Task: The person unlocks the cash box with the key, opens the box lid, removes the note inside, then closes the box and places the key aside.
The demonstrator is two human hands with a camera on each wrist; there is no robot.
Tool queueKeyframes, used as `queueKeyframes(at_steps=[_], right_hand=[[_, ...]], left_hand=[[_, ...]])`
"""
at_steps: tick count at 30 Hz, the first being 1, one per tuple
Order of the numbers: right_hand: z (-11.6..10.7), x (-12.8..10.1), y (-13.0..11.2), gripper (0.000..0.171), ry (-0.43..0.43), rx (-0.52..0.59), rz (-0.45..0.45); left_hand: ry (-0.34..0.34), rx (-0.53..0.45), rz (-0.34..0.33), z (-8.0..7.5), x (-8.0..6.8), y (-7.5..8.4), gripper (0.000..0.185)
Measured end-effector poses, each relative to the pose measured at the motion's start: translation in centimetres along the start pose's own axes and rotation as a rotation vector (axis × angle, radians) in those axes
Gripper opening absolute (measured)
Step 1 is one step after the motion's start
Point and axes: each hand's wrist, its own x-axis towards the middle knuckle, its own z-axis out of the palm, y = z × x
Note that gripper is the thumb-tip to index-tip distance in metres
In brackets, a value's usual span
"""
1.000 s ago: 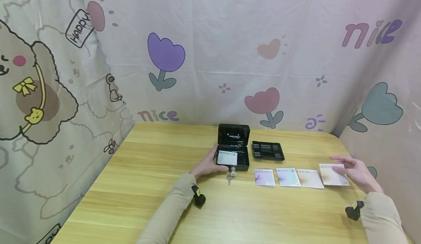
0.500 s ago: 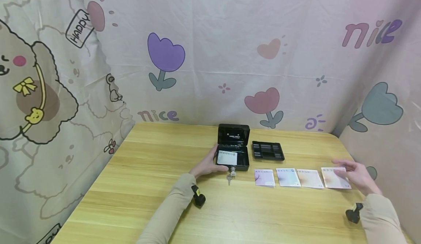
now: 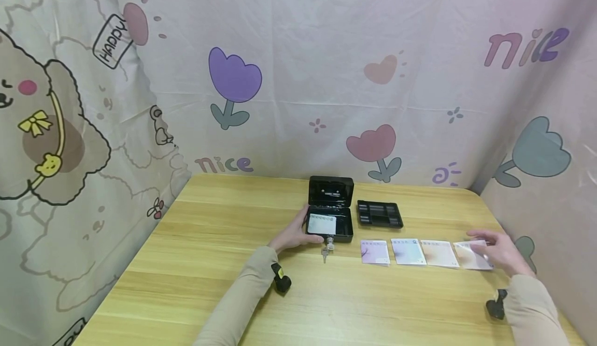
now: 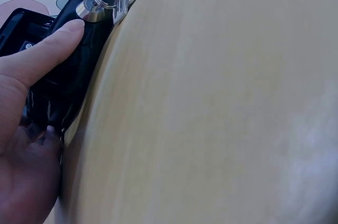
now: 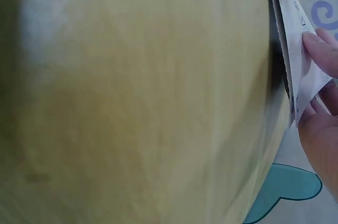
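Observation:
My left hand [image 3: 295,234] grips the left front corner of a black cash box [image 3: 346,238], whose lid [image 3: 330,192] stands raised. In the left wrist view the thumb [image 4: 66,36] lies on the box front beside the lock [image 4: 91,10], which carries keys [image 4: 122,6] on a ring. Inside the box is a pale printed paper slip [image 3: 323,225]. At the far right my right hand [image 3: 506,251] pinches the end slip of a row, a pale peach one [image 3: 468,259]; in the right wrist view its thumb presses the printed face and a corner bends up.
To the left of that slip lie a peach slip [image 3: 439,254], a blue slip [image 3: 408,252] and a purple slip [image 3: 374,252], some stacked. A black compartment tray [image 3: 380,226] sits right of the box on the wooden table [image 3: 224,221]. Printed cloth [image 3: 280,35] hangs behind.
The right hand has moved slightly left and down with the end slip, now lying nearer the neighbouring peach slip. One corner has folded up. The left hand and box stay put.

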Motion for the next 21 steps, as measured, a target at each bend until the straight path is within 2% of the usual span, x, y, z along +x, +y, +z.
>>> queueKeyframes(at_steps=[10, 21], right_hand=[[0.6, 0.0, 0.1, 0.045, 0.057, 0.013, -0.028], [1.2, 0.2, -0.2, 0.051, 0.047, 0.022, -0.059]], left_hand=[[0.0, 0.007, -0.03, 0.0, -0.1, 0.1, 0.121], [-0.002, -0.003, -0.027, 0.0, -0.2, 0.2, 0.121]])
